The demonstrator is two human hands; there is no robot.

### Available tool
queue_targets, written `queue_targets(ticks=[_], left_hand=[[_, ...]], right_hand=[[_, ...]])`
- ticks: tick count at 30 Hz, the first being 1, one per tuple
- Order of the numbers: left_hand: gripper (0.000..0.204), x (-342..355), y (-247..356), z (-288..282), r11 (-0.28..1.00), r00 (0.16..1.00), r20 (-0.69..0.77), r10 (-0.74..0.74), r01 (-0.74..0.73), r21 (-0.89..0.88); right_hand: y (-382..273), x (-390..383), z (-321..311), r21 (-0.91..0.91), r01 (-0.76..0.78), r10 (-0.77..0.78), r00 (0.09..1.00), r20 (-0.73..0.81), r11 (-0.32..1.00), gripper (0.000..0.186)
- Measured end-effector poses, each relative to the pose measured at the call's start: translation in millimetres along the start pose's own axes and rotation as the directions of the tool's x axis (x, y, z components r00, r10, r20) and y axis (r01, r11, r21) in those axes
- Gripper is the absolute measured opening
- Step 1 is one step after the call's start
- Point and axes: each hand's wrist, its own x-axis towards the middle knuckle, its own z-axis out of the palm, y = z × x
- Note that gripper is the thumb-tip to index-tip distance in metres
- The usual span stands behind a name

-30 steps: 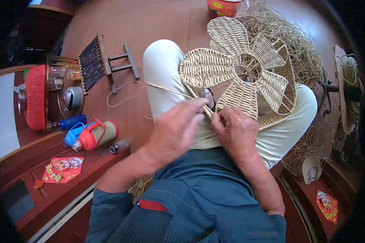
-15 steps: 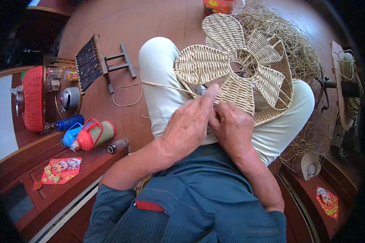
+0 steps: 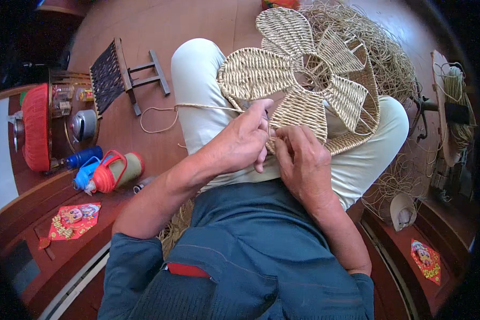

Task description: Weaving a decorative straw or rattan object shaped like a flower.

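Note:
A flower-shaped woven straw basket [image 3: 256, 73] rests on my lap, its petals set round an open ring with a curved woven wall at the right. My left hand [image 3: 245, 136] is at its near left edge, the index finger stretched up and the other fingers curled about a straw cord. From the left, a length of that straw cord [image 3: 205, 106] runs over my knee to the basket's edge. My right hand [image 3: 305, 162] is closed close beside it, thumb and fingers pinching the cord at the near rim. The fingertips partly hide the strand between my hands.
Beyond the basket lies a big tangle of straw cord [image 3: 386, 53]. On the left are a stool with a dark woven seat [image 3: 106, 77], a red basket [image 3: 36, 128] and a red-topped thermos [image 3: 114, 173]. A board wound with cord [image 3: 453, 112] stands at the right.
The view has shifted, so the scene sits a little further left and up. My left hand has turned, its lower fingers now showing below; my right hand stays at the near rim.

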Motion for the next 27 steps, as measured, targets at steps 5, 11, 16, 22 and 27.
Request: queue_targets(ticks=[5,11,16,22,27], left_hand=[[0.075,6.7,5.7,-3.1,0.983,0.991,0.079,-0.109,0.119,-0.139],[0.075,8.7,2.7,-5.4,0.967,0.985,0.095,-0.144,0.160,-0.198],[0.069,-0.5,-0.5,-0.6,0.995,0.994,0.060,-0.094,0.096,-0.029],[0.060,-22.8,-16.7,22.7,0.665,0.778,-0.086,0.622,-0.467,0.583],[0.057,-29.3,-0.8,9.6,0.878,0.928,-0.053,0.368,-0.328,0.347]], right_hand=[[-1.8,0.4,-8.2,0.033,0.014,-0.016,0.998,0.062,0.999,0.016],[2.7,10.4,-16.4,0.030,-0.037,0.032,0.987,0.156,0.999,0.010],[7.2,11.6,-16.3,0.016,0.010,-0.012,0.985,0.170,1.000,0.014],[6.0,20.1,-27.9,0.093,-0.090,0.061,0.958,0.280,0.992,0.026],[23.8,28.7,-47.0,0.389,-0.406,0.148,0.825,0.546,0.827,0.042]])
